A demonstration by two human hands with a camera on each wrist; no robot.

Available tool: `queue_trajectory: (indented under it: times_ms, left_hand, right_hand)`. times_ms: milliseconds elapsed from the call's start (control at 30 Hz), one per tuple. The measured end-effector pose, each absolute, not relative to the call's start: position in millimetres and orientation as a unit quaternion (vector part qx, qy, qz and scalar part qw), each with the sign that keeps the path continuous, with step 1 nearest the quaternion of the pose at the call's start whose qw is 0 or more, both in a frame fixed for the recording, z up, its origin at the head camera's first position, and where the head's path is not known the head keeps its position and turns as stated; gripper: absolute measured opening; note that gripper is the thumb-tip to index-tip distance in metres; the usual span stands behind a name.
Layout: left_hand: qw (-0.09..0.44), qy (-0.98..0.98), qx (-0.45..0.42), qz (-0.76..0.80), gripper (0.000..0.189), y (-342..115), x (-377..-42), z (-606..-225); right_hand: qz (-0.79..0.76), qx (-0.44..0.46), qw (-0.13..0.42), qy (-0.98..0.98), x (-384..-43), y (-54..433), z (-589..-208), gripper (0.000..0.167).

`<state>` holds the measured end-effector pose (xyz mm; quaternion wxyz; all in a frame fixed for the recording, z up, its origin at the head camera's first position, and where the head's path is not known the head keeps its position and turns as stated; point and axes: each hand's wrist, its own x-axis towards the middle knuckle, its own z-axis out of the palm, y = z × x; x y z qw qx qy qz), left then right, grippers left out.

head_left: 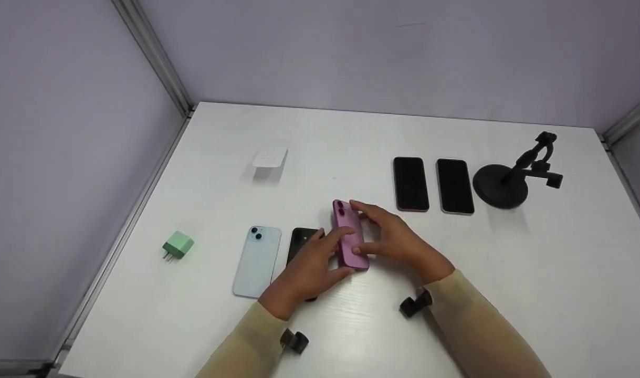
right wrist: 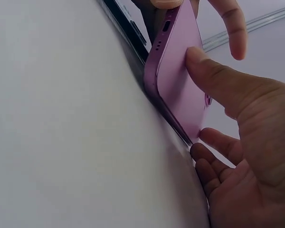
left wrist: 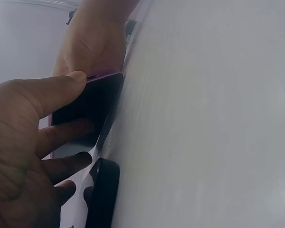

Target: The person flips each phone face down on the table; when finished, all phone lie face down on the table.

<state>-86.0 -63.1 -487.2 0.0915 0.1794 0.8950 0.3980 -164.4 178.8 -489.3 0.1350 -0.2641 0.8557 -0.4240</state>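
Note:
A pink phone (head_left: 348,220) is held between both hands, tilted, its back toward the head camera and the right hand. My left hand (head_left: 312,268) grips it, thumb at the charging-port end and index finger on the back; the left wrist view shows its dark screen (left wrist: 92,102) beside the fingers. From the other side, my right hand (head_left: 396,239) pinches it: the thumb presses the pink back (right wrist: 180,90), the other fingers near the lower long edge. A black phone (head_left: 301,239) lies face down, partly hidden under the left hand. Left of that lies a light blue phone (head_left: 256,262), also face down.
Two phones, one (head_left: 410,184) and another (head_left: 455,186), lie screen up at the right, beside a black stand (head_left: 501,191) with a jointed arm. A green plug charger (head_left: 178,244) is at the left; a white block (head_left: 270,158) stands farther back.

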Motion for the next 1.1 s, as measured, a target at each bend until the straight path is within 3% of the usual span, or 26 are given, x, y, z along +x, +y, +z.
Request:
queue_trajectory:
  times_ms: [300,633,900,1100]
  left_hand:
    - [0.088,0.892,0.188,0.402,0.084,-66.3,-84.8,-484.9]
    - [0.088,0.896,0.187,0.394,0.095,-70.5,-85.2,-485.0]
    - [0.061,0.917,0.219,0.328,0.1,-72.0,-78.7,-481.4]
    - [0.068,0.941,0.204,0.262,0.094,-73.0,-67.1,-474.0]
  right_hand:
    - [-0.403,-0.269,0.111,0.868,-152.5,180.9,-487.9,0.104]
    - [-0.293,-0.266,0.128,0.909,-161.3,184.7,-485.1,0.137]
    - [-0.256,-0.279,0.135,0.915,-161.7,185.8,-485.2,0.13]
    - [-0.249,-0.292,0.123,0.915,-156.4,186.9,-485.8,0.123]
